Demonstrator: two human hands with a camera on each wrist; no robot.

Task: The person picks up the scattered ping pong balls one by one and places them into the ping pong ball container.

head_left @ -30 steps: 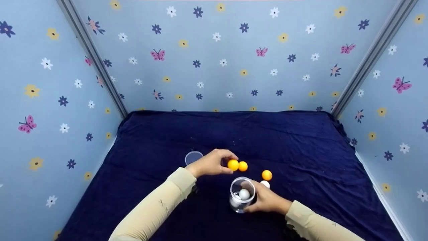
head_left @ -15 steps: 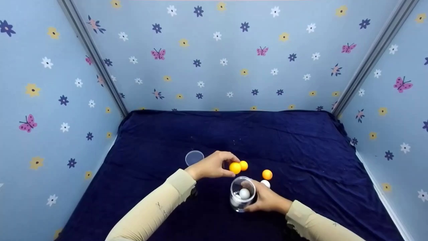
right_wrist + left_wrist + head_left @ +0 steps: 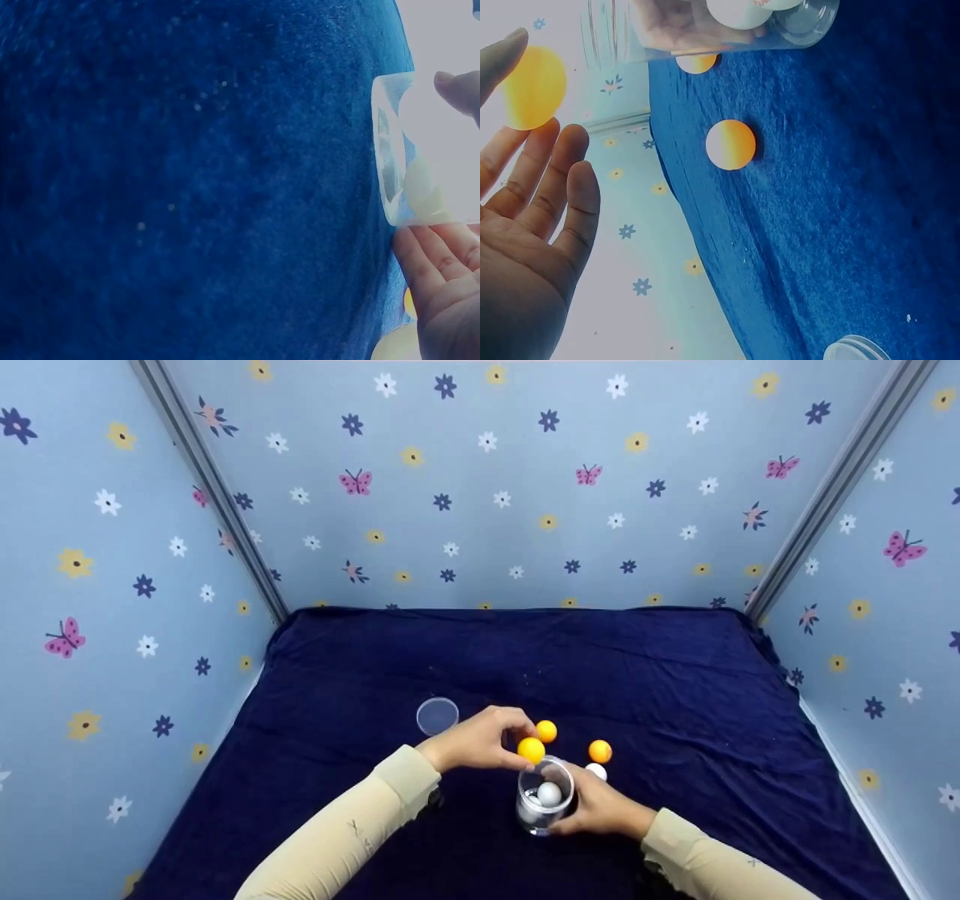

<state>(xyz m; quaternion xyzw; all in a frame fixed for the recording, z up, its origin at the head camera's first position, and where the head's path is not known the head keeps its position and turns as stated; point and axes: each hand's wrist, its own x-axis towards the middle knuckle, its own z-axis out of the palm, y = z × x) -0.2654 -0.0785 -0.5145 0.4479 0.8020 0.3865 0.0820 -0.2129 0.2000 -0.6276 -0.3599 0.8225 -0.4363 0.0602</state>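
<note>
Between thumb and fingertips my left hand [image 3: 480, 741] pinches an orange ping-pong ball [image 3: 531, 750], just above the far-left rim of a clear jar [image 3: 534, 816]. In the left wrist view the held ball [image 3: 536, 88] sits between the thumb and fingertips. My right hand [image 3: 600, 804] grips the jar from its right side, and the jar stands upright on the cloth. White ping-pong balls [image 3: 549, 794] lie inside it; the right wrist view shows the jar's wall [image 3: 386, 150] washed out by glare.
Behind the hands lie two loose orange balls, one nearer [image 3: 546, 731] and one farther right [image 3: 600, 751]. A white ball [image 3: 596, 772] rests beside the right hand, partly hidden. A clear round lid [image 3: 437, 716] lies left on the dark blue cloth [image 3: 480, 660]. Patterned walls enclose the table.
My left hand has carried its orange ball away from the neighbouring orange ball, toward me and slightly right, to the jar's rim. The right hand and jar have stayed in place.
</note>
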